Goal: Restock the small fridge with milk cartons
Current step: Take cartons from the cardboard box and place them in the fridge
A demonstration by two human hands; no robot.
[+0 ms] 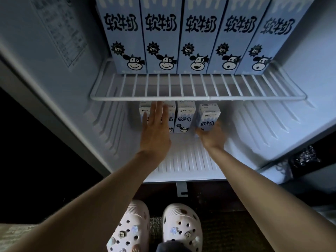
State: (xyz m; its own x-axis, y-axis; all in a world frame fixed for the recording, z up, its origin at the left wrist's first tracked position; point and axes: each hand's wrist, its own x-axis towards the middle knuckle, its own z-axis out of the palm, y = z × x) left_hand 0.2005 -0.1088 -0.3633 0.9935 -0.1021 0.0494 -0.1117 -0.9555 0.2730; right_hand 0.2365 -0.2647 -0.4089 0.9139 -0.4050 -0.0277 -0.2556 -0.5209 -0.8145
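Under the white wire shelf (198, 97) of the small fridge (272, 124), the right hand (211, 138) cups the lower end of a small pale-blue milk carton (209, 115). Its fingers curl round the base, though blur hides exactly how they lie. The carton is upright, slightly turned, over the ribbed white fridge floor (185, 160). Just left of that grip stands another small carton (184, 117) printed 软牛奶 above a cartoon cow. Further left, the left hand (154, 133) is spread flat with straight fingers, holding nothing, in front of more small cartons (171, 119) it partly hides; I cannot tell whether it touches them. Above the grip, five tall pale-blue cartons (198, 33) line the shelf, each reading 软牛奶 with a black "47%" starburst and a cow face. A printed sticker (60, 33) on the inner left wall is too blurred to read. Nearest the camera, white perforated clogs (181, 226) with charms stand on a dark floor.
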